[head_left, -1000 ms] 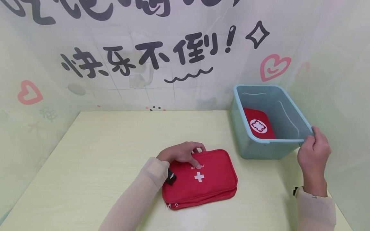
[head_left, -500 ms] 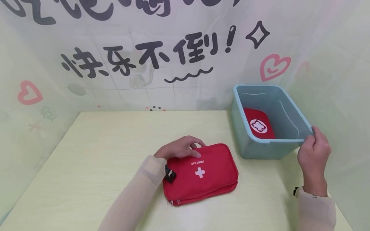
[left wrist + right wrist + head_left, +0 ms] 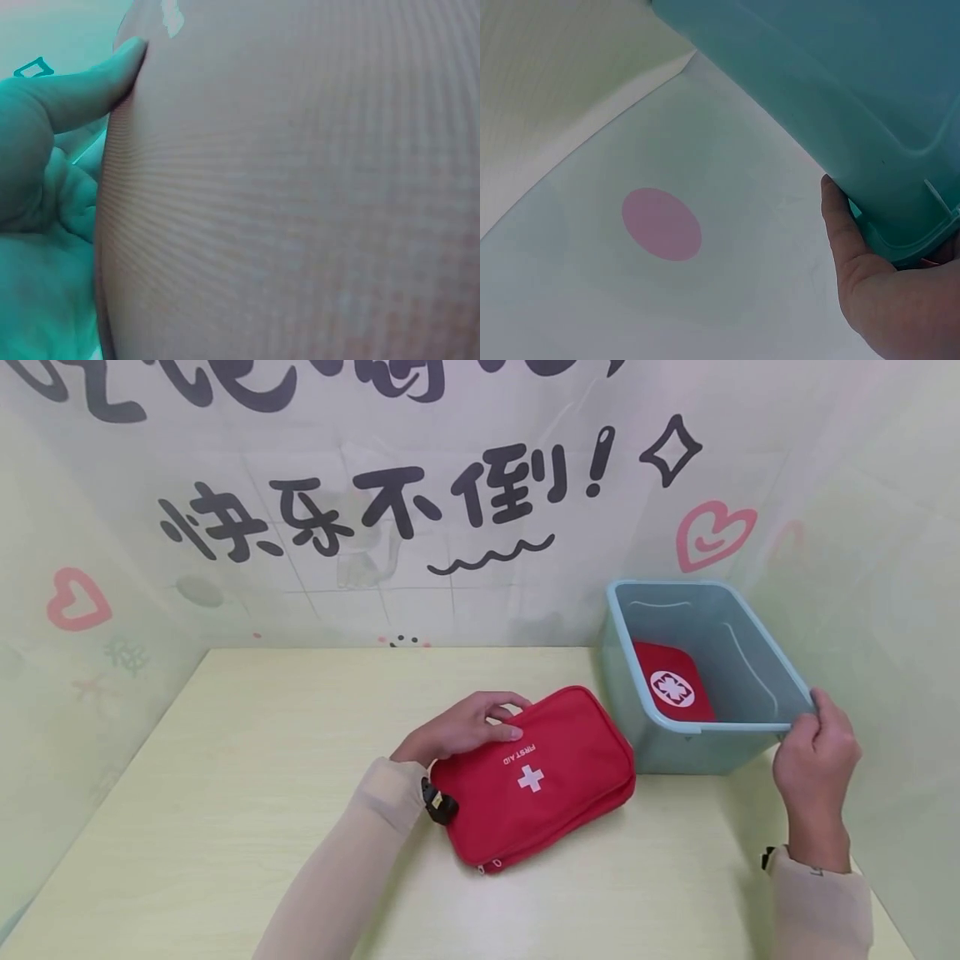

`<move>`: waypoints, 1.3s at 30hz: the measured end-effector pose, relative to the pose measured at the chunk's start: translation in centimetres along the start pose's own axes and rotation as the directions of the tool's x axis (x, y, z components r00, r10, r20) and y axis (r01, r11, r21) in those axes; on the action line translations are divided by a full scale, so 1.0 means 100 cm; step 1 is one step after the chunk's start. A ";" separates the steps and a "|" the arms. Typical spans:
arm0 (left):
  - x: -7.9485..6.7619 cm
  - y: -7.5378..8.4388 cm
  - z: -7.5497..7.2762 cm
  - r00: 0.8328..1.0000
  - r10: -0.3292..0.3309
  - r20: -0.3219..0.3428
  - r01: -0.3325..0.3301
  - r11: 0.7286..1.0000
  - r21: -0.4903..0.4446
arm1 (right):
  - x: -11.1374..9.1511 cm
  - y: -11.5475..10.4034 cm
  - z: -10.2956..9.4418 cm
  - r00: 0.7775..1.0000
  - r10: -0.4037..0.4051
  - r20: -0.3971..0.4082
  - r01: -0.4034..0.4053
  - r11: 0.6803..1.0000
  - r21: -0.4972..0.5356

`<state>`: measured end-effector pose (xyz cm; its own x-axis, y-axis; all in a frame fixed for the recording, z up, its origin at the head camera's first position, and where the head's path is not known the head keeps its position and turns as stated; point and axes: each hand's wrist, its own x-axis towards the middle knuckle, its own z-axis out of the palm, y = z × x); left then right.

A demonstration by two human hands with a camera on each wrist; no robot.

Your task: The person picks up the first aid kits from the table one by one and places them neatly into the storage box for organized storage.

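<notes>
In the head view my left hand (image 3: 472, 725) grips the far edge of a red first aid bag (image 3: 551, 793), thumb on its top face. The bag has a white cross, lettering and zip pulls at its near corner, and it sits tilted with its right end close to the bin. Its fabric fills most of the left wrist view, with the thumb (image 3: 97, 86) pressed on its edge. At the right, my right hand (image 3: 816, 756) holds the near right corner of a blue plastic bin (image 3: 667, 747). Inside the bin lies a red pouch (image 3: 675, 685) with a white round emblem.
A pale wood-grain table (image 3: 300, 760) carries everything. Behind it hangs a printed white curtain (image 3: 495, 610) with dark characters and pink hearts. The bin stands near the back right, by the right side wall (image 3: 892, 635).
The left hand has lifted and turned the first aid bag, shifting it away from me and right, toward the bin. The right hand and bin have stayed in place.
</notes>
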<state>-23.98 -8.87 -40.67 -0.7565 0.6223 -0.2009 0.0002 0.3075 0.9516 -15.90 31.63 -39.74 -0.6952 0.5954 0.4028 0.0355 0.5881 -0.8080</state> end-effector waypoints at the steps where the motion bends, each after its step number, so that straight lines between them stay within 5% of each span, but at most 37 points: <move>1: 0.000 0.000 0.000 1.000 0.002 -0.007 -0.002 1.000 -0.009 | 0.000 0.000 0.000 1.000 0.000 0.001 0.000 1.000 0.000; 25: -0.003 0.008 -0.014 0.982 0.039 -0.183 -0.077 0.976 -0.204 | 0.001 -0.002 0.000 1.000 0.000 -0.001 0.000 1.000 -0.006; 39: 0.005 0.021 -0.009 0.927 0.040 -0.373 -0.176 0.924 -0.340 | 0.000 0.000 0.000 1.000 0.004 -0.007 -0.004 1.000 -0.003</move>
<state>-25.01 -8.56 -38.54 -0.9451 0.3207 -0.0618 -0.0889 -0.0705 0.9935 -15.88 31.64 -39.71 -0.6900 0.6018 0.4022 0.0410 0.5873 -0.8083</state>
